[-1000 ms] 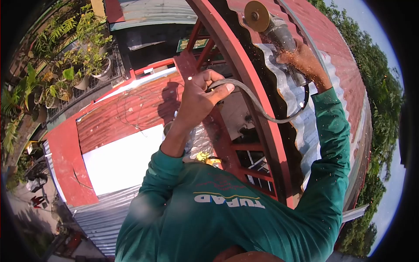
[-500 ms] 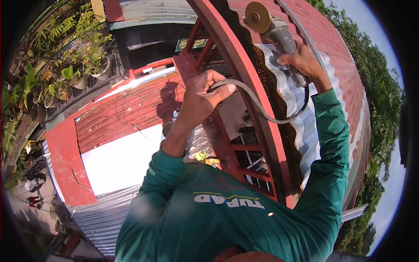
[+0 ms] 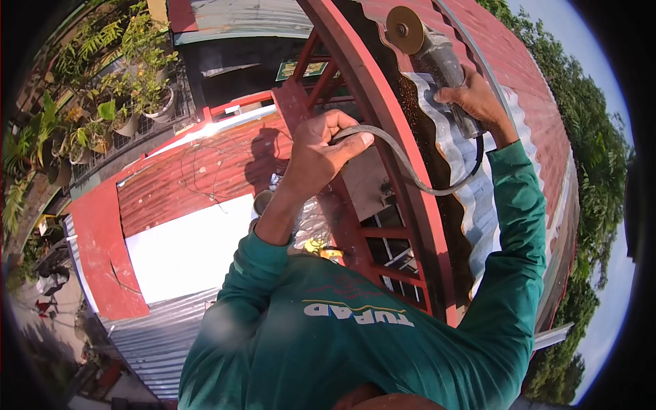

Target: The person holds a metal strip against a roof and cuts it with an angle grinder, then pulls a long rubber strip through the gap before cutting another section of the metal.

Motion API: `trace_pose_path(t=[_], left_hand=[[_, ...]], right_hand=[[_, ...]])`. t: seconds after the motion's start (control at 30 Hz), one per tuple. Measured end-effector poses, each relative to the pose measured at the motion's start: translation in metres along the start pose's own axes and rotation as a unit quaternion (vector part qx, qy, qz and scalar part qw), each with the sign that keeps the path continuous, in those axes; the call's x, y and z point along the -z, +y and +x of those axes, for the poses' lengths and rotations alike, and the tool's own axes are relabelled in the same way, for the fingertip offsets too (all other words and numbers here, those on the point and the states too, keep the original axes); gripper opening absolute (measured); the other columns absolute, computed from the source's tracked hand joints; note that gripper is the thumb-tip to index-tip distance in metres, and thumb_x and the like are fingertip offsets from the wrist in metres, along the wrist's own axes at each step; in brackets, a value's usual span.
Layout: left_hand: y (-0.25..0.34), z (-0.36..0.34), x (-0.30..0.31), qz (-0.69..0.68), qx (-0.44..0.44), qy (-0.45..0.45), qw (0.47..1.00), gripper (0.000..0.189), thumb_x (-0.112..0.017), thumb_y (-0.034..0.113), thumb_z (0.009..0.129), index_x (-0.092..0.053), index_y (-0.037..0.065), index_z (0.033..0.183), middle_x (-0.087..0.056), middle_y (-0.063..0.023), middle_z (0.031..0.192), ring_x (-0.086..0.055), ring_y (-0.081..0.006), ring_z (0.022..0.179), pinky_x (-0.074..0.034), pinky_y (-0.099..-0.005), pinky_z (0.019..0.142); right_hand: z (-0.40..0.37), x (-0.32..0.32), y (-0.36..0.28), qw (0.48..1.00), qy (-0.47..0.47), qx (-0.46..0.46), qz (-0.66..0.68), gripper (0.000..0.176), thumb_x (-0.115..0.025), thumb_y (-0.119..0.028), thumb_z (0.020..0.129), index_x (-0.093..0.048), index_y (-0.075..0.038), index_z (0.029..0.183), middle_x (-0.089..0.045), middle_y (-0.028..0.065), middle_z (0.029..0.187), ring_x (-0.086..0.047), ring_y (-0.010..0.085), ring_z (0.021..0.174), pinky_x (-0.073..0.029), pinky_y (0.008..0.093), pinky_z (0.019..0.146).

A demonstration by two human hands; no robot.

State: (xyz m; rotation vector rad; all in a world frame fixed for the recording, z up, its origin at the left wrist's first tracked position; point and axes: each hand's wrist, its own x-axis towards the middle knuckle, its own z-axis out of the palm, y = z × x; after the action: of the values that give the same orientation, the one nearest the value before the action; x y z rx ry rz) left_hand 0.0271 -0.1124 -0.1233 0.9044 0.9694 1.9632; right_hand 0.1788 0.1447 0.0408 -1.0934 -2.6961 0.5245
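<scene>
My right hand (image 3: 478, 102) grips the body of an angle grinder (image 3: 437, 58), whose round disc (image 3: 404, 29) sits at the edge of a corrugated metal roof sheet (image 3: 478, 198). The grinder's grey power cable (image 3: 403, 160) loops from the tool to my left hand (image 3: 318, 154), which is closed around the cable next to a red steel beam (image 3: 383, 130). Both arms wear green long sleeves.
A red steel frame with rungs (image 3: 393, 253) runs under the sheet. Below lie a red corrugated roof (image 3: 198, 178), a white panel (image 3: 184, 253) and grey sheeting (image 3: 157, 342). Potted plants (image 3: 130, 89) stand at left, trees (image 3: 594, 171) at right.
Sparks around my right hand a second ago have stopped. The grinder and both hands have shifted very slightly to the right.
</scene>
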Motion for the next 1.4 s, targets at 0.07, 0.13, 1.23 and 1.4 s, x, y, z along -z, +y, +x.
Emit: trace_pose_path(t=[0.07,0.13,1.23,1.4], left_hand=[[-0.004,0.002,0.001,-0.001,-0.005,-0.003,1.000,0.018,-0.076,0.016,0.093,-0.066,0.001,0.094,-0.060,0.0050,0.075,-0.048,-0.0003,0.067,-0.035,-0.0216,0.057],[-0.008,0.002,0.000,-0.002,-0.007,-0.007,1.000,0.018,-0.076,0.016,0.093,-0.067,0.001,0.094,-0.060,0.0048,0.076,-0.048,-0.0005,0.068,-0.035,-0.0217,0.058],[0.000,-0.006,-0.002,-0.002,-0.025,-0.005,1.000,0.021,-0.077,0.018,0.094,-0.067,0.000,0.094,-0.061,0.0038,0.079,-0.049,-0.0021,0.072,-0.039,-0.0226,0.062],[0.001,-0.007,-0.004,-0.006,-0.014,-0.016,1.000,0.020,-0.077,0.017,0.094,-0.066,0.000,0.095,-0.060,0.0042,0.079,-0.048,-0.0018,0.072,-0.039,-0.0223,0.062]], right_hand=[[0.001,0.000,0.001,1.000,0.003,-0.001,-0.002,0.062,-0.085,-0.023,0.066,-0.064,0.005,0.118,-0.071,0.0147,0.101,-0.068,0.0254,0.088,-0.053,0.0378,0.086],[-0.001,-0.001,0.001,1.000,0.004,-0.003,-0.005,0.063,-0.085,-0.023,0.066,-0.064,0.005,0.118,-0.071,0.0148,0.101,-0.068,0.0255,0.088,-0.053,0.0376,0.086],[0.006,0.001,0.008,0.999,-0.029,-0.009,0.031,0.062,-0.084,-0.023,0.066,-0.066,0.002,0.119,-0.071,0.0113,0.099,-0.067,0.0238,0.086,-0.052,0.0365,0.086],[0.004,0.002,0.001,0.998,-0.033,-0.044,-0.006,0.074,-0.085,-0.024,0.066,-0.060,0.002,0.130,-0.068,0.0117,0.113,-0.064,0.0253,0.101,-0.048,0.0352,0.097]])
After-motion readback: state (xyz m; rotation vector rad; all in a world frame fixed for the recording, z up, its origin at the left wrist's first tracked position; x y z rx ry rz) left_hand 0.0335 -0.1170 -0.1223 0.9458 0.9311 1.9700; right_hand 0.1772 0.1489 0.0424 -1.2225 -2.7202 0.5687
